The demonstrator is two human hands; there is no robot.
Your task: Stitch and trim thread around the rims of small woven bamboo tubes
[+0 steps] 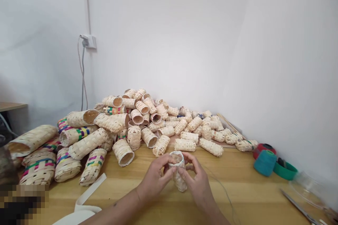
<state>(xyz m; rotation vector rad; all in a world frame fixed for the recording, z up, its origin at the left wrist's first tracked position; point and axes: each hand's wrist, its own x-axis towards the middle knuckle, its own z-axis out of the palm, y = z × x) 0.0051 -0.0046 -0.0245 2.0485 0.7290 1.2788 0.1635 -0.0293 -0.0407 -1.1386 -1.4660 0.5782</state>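
"Centrally, which object lies between the two hands?"

"One small woven tube (180, 182), made of pale flat strips, at the near middle of the wooden surface (253, 190). Its rounded open mouth faces upward and bears a whitish edging; whether its base touches the wood cannot be told."

"How do the hands bear on it?"

"The left hand (157, 174) is closed to a pinch, thumb and fingertips at the left of the rim. The right hand (196, 177) is partly curled, thumb against the near wall, fingers bent about the right side. Both have hold of the tube."

"And the fine line at right?"

"A grey thread (224, 190), curving over the smooth, banded grain."

"What forms the heap behind?"

"Pale woven cylinders (133, 137), rough with interlacing, many showing hollow mouths. At left, patterned cylinders (38, 174) carry green and magenta bands."

"And the margins?"

"At right, a teal thread cone (264, 163) beside a green round-walled object (287, 174), with a slender metal tool (298, 206) nearer. At lower left, a flat white strip (91, 190), curled at its near end."
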